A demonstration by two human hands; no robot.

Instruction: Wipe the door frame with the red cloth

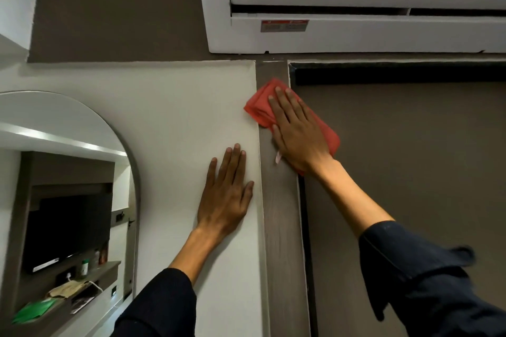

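The brown wooden door frame (279,227) runs up the middle of the view, between a white wall and a brown door. My right hand (297,131) lies flat on the folded red cloth (257,107) and presses it against the frame's upper part, near the top corner. The cloth sticks out above and to the right of the hand. My left hand (227,194) rests flat on the white wall (178,117) just left of the frame, fingers spread, holding nothing.
A white air conditioner (356,3) hangs directly above the door. The brown door (410,172) fills the right side. An arched mirror (71,200) on the left wall reflects a television and a shelf with small items.
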